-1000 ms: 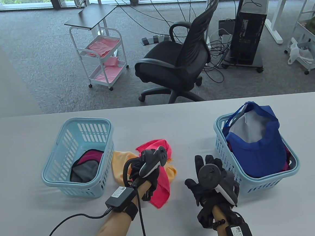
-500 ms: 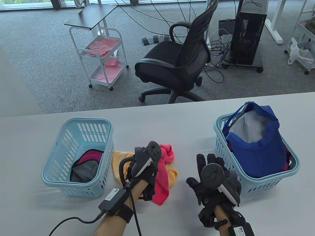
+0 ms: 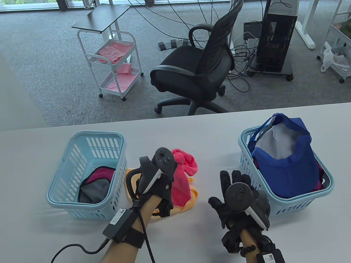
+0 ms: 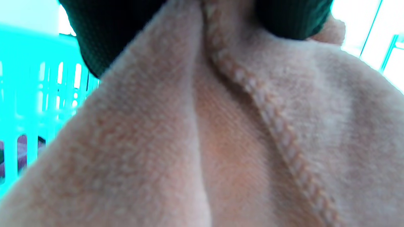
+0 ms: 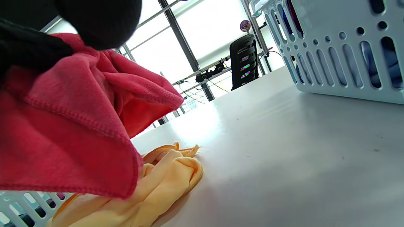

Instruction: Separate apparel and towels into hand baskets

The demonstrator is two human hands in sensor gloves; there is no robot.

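Observation:
My left hand [image 3: 166, 183] grips a pink-red towel [image 3: 182, 179] and holds it bunched above an orange towel [image 3: 190, 202] that lies on the table. In the left wrist view the towel [image 4: 236, 142] fills the frame under my gloved fingers [image 4: 104, 31]. The left light-blue basket [image 3: 87, 205] holds a grey and magenta cloth [image 3: 93, 186]. The right basket [image 3: 302, 199] holds a blue cap [image 3: 287, 165]. My right hand [image 3: 228, 191] is open with fingers spread, empty, beside the right basket. The right wrist view shows the pink-red towel [image 5: 63, 126] hanging over the orange towel [image 5: 157, 179].
The grey table [image 3: 194, 136] is bare between the baskets. The right basket's wall [image 5: 331, 56] stands close to my right hand. A black office chair [image 3: 198, 69] and a white cart [image 3: 114, 66] stand on the floor beyond the far edge.
My left hand has lifted the pink-red towel off the table and carried it up and slightly left, uncovering more of the orange towel. My right hand has barely moved.

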